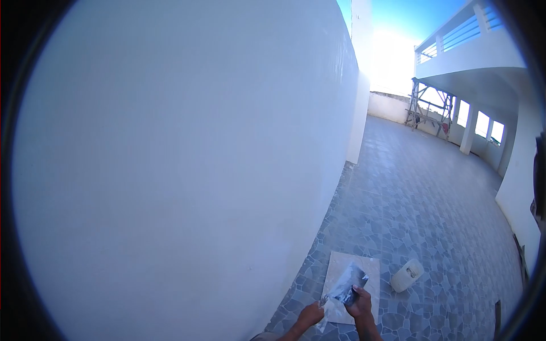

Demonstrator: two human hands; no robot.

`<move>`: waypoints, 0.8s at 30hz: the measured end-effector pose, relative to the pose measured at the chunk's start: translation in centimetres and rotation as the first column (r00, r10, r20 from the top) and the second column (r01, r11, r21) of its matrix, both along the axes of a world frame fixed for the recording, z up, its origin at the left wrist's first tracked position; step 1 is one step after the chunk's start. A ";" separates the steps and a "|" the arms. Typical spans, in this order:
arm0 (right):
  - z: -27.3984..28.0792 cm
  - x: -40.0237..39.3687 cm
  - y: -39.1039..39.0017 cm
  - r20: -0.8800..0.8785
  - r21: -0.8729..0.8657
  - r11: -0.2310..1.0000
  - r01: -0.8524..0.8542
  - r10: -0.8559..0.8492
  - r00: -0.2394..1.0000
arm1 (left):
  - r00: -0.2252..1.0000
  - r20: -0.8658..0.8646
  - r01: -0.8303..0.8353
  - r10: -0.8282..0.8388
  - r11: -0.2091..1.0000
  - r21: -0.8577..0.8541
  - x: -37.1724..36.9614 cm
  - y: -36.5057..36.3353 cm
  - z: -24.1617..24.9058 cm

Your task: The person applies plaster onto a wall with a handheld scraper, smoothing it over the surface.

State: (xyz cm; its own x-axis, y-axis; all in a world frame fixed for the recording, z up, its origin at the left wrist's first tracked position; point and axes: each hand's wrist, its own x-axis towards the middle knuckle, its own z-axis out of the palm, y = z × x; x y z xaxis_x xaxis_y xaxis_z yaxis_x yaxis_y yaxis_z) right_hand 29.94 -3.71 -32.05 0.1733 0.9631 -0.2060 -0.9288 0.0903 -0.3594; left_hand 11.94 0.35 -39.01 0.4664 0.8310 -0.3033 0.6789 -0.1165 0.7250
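Low in the head view, my right hand (359, 304) grips a dark, flat rectangular plastering blade (356, 277) smeared with white paste. Its thumb lies on the blade's face. To the left, my left hand (310, 315) is closed at the blade's lower left corner, on something too small to make out. A pale, shiny, plastic-looking piece (332, 314) hangs between the two hands. Beneath them a light square board (340, 261) lies on the tiled floor, partly hidden by the blade and my hands.
A whitish plastic container (407, 275) with a cut opening lies right of the board. A tall white wall (187, 170) fills the left side. Stone-patterned floor (421, 210) runs back to wooden scaffolding (429, 108) beneath a balcony (472, 51).
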 end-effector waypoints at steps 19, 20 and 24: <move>-3.2 5.0 -1.2 0.118 -0.045 0.988 0.150 -0.144 0.983 | 0.986 0.146 -0.084 0.081 0.996 0.011 1.3 -0.6 4.6; -3.6 5.3 -1.1 0.124 -0.045 0.987 0.155 -0.148 0.981 | 0.988 0.135 -0.082 0.080 0.997 0.009 1.3 -0.6 4.6; -4.0 6.6 -0.5 0.161 -0.054 0.983 0.176 -0.166 0.973 | 0.981 0.171 -0.097 0.090 0.995 0.029 1.9 -0.3 4.4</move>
